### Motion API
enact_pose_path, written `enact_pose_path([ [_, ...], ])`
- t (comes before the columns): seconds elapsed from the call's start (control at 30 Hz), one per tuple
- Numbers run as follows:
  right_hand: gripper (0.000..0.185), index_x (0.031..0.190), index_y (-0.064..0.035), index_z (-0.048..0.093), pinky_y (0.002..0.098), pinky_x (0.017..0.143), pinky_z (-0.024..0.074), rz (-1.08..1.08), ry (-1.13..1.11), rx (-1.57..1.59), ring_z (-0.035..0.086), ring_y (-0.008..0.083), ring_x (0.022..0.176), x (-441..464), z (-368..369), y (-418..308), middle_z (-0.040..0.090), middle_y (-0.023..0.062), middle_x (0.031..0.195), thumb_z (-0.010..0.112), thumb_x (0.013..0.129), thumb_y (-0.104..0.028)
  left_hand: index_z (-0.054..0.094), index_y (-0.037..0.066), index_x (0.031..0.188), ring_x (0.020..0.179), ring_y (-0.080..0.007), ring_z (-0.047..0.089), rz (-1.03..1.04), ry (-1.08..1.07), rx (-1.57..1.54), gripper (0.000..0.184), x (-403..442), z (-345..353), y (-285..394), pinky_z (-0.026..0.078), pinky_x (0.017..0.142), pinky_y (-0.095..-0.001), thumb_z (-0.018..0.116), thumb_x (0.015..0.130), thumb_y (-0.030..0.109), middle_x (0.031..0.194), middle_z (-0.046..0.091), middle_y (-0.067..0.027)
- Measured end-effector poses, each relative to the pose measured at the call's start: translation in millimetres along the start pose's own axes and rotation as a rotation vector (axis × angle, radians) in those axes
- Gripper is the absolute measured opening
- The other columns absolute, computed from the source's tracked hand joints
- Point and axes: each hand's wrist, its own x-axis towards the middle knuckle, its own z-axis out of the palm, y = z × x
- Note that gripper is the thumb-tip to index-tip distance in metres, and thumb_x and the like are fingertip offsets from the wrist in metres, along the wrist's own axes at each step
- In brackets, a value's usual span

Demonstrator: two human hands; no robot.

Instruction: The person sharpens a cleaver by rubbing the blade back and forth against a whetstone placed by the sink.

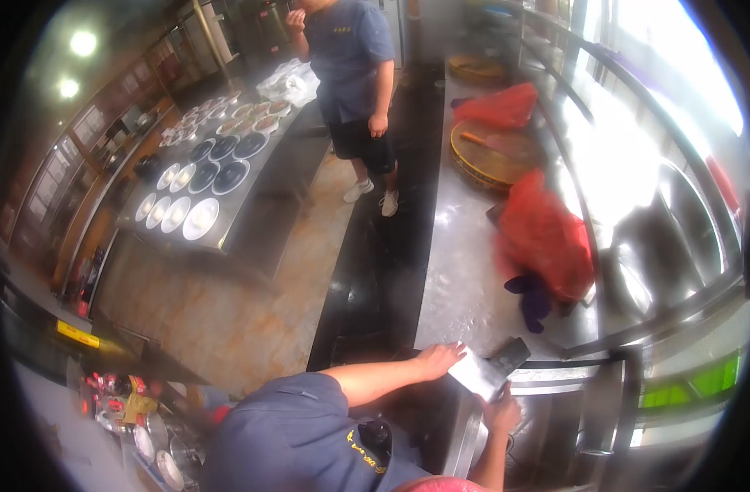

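Observation:
In the head view, a broad, bright blade that looks like a cleaver (476, 373) lies tilted between my hands. My left hand (440, 361) reaches in from the left, with its fingertips pressed on the blade's upper left end. My right hand (503, 412) is closed around the dark handle end at the lower right. A dark rectangular block (510, 356) sits right beside the blade, at the near end of the metal counter (461, 271). Whether the blade touches this block is hard to tell.
Red cloths (543, 238), dark purple gloves (531, 302) and a round wooden board (494, 156) lie farther along the counter. A sink-like basin (555, 418) is at my right. Another person (350, 74) stands ahead in the aisle. Plates (201, 220) cover the left table.

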Motion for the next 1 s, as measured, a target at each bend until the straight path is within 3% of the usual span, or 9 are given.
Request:
enact_pose_path([
  [0.17,0.119,0.15,-0.0132,0.057,0.055,0.075,0.0489,-0.028,-0.028,0.023,0.065,0.043,0.083,7,0,-3,0.067,0.0216,0.084,0.081,0.056,-0.082,0.057,0.001,0.141,0.142,-0.0326,0.052,-0.07,-0.047,0.034,0.049,-19,-23,12,0.054,0.107,-0.0437,0.052,0.093,0.005,0.156,0.049,-0.0187],
  [0.2,0.12,0.15,-0.0102,0.056,0.0524,0.075,0.0513,-0.035,-0.051,-0.081,0.068,0.0419,0.083,-12,-10,-13,0.069,0.0218,0.084,0.081,0.057,-0.081,0.06,0.001,0.134,0.135,-0.0308,0.059,-0.005,0.157,0.103,0.044,-31,14,3,0.06,0.095,-0.0424,0.054,0.091,0.005,0.148,0.057,-0.0173],
  [0.3,0.121,0.15,-0.0064,0.055,0.0514,0.074,0.0538,-0.07,-0.056,-0.168,0.071,0.0422,0.081,-27,3,-15,0.07,0.0235,0.084,0.081,0.058,-0.08,0.059,-0.001,0.137,0.134,-0.0315,0.059,0.005,0.121,0.052,0.047,-62,7,6,0.06,0.095,-0.0417,0.054,0.091,0.007,0.149,0.056,-0.0191],
  [0.37,0.122,0.151,-0.0132,0.055,0.0551,0.077,0.051,-0.028,-0.118,-0.083,0.067,0.0436,0.084,-19,5,-11,0.068,0.0212,0.085,0.081,0.055,-0.084,0.058,-0.002,0.137,0.135,-0.0322,0.058,0.009,0.125,0.094,0.047,-44,13,-6,0.059,0.095,-0.0416,0.055,0.091,0.007,0.149,0.055,-0.0198],
  [0.47,0.117,0.14,-0.0087,0.065,0.0482,0.066,0.0538,-0.165,0.078,-0.005,0.07,0.036,0.071,26,5,-11,0.07,0.0161,0.078,0.082,0.051,-0.082,0.057,-0.003,0.136,0.137,-0.0337,0.057,-0.026,0.131,0.13,0.046,-20,1,-12,0.057,0.098,-0.0417,0.055,0.091,0.008,0.149,0.055,-0.0207],
  [0.57,0.112,0.139,-0.0078,0.067,0.0487,0.068,0.0528,-0.199,0.142,-0.022,0.068,0.0355,0.069,24,-1,-13,0.069,0.0136,0.072,0.084,0.054,-0.08,0.057,-0.003,0.136,0.138,-0.0326,0.057,-0.036,0.142,0.169,0.046,-20,10,-5,0.057,0.099,-0.0413,0.055,0.092,0.008,0.15,0.055,-0.0206],
  [0.77,0.11,0.147,-0.0113,0.059,0.0546,0.076,0.0512,0.115,-0.013,-0.044,0.066,0.041,0.082,-72,-9,-14,0.069,0.0212,0.087,0.081,0.063,-0.078,0.061,0.003,0.136,0.134,-0.0303,0.06,0.122,0.169,-0.004,0.045,-42,22,10,0.056,0.102,-0.0396,0.055,0.092,0.008,0.15,0.056,-0.0164],
  [0.9,0.108,0.151,-0.0127,0.055,0.0564,0.081,0.052,0.331,0.019,-0.077,0.067,0.043,0.092,-92,-1,-4,0.07,0.0232,0.096,0.079,0.067,-0.077,0.063,0.005,0.135,0.131,-0.0358,0.061,0.152,-0.018,-0.246,0.037,9,14,25,0.054,0.104,-0.0443,0.05,0.101,0.014,0.15,0.055,-0.0194],
  [1.0,0.105,0.153,-0.0141,0.052,0.0553,0.084,0.0528,0.399,0.049,-0.06,0.068,0.0454,0.094,-69,-1,6,0.072,0.0243,0.095,0.08,0.071,-0.074,0.066,0.01,0.135,0.14,-0.035,0.053,0.193,-0.027,-0.351,0.039,64,35,18,0.048,0.114,-0.0426,0.048,0.102,0.014,0.151,0.056,-0.016],
])
